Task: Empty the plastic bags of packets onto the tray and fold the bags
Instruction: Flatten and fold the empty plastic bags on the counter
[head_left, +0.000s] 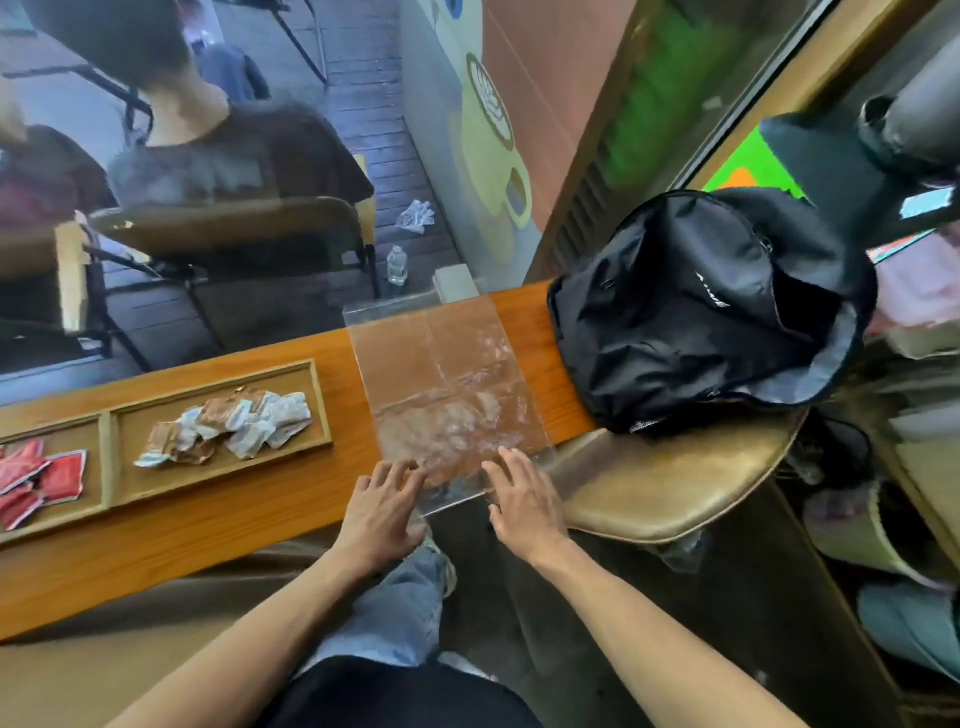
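Note:
A clear plastic bag (447, 384) lies flat and empty across the narrow wooden table, its near edge hanging over the table's front. My left hand (382, 512) rests palm down on the bag's near left corner, fingers spread. My right hand (522, 501) presses flat on the near right corner. To the left stands a wooden tray (322, 400) with two compartments. Brown and white packets (228, 426) are heaped in its right compartment. Red packets (36, 480) fill the left one.
A black backpack (696, 312) sits on a tan chair (670, 488) at the table's right end, touching the table. Across the table a person sits on a chair with their back to me. A water bottle (397, 265) stands on the floor beyond.

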